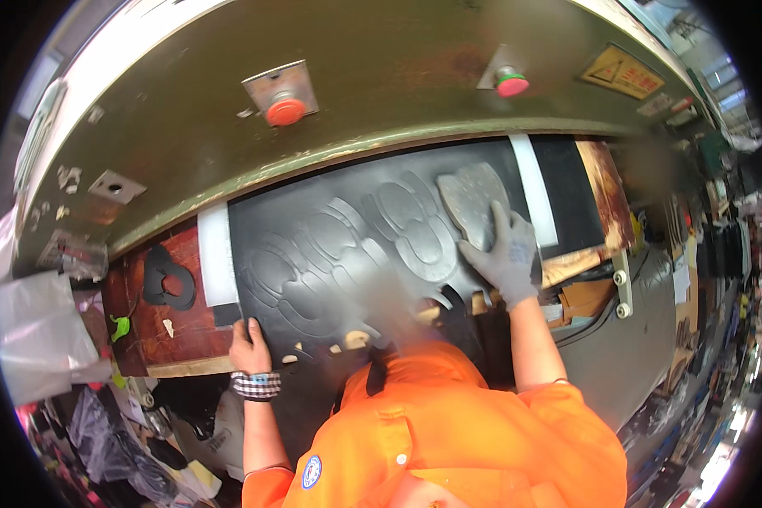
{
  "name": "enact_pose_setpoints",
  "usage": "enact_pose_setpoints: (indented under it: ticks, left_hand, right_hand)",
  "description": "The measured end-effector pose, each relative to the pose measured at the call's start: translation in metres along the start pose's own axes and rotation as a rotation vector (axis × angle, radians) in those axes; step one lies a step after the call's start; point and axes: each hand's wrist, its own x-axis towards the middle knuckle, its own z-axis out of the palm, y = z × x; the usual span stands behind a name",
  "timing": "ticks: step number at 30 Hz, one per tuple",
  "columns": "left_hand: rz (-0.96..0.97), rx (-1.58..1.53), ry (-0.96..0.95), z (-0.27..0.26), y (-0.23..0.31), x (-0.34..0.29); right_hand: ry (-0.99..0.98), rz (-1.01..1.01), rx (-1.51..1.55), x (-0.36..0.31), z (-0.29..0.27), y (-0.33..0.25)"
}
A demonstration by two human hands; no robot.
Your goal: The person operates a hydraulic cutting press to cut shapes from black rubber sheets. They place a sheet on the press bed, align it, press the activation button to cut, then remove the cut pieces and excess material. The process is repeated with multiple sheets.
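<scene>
A black sheet (372, 279), marked with several curved outlines pressed or cut into it, lies across the worktable. At its near left corner my bare left hand (250, 347) pinches the edge, a checked band round the wrist. My right hand (508, 254), in a grey glove, is at the far right part of the sheet. Its thumb and fingers spread around the lower right end of a grey speckled cutting die (472, 201), which rests flat on the sheet. The die's underside is hidden.
A green machine beam (381, 93) spans the far side, with a red button (285, 110) and a pink-and-green button (511, 82). A black curved cut piece (168, 279) lies on the red-brown board at left. White strips (218, 258) flank the sheet. Plastic bags (42, 322) crowd the left.
</scene>
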Motion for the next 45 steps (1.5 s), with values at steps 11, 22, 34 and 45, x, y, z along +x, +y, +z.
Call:
enact_pose_setpoints:
  ticks: [11,22,34,45]
  left_hand:
    - [0.107,0.097,0.045,-0.024,-0.032,-0.107]
    - [0.167,0.094,0.048,-0.029,-0.048,-0.135]
    - [0.212,0.082,0.141,-0.011,-0.029,-0.088]
    - [0.179,0.093,0.235,0.023,0.01,0.028]
  right_hand:
    - [-0.066,0.313,0.88,-0.043,-0.069,-0.039]
    - [-0.472,-0.925,0.482,0.037,0.026,-0.224]
    - [-0.238,-0.162,0.791,0.025,0.048,-0.111]
    - [0.615,-0.183,0.303,0.186,-0.039,-0.038]
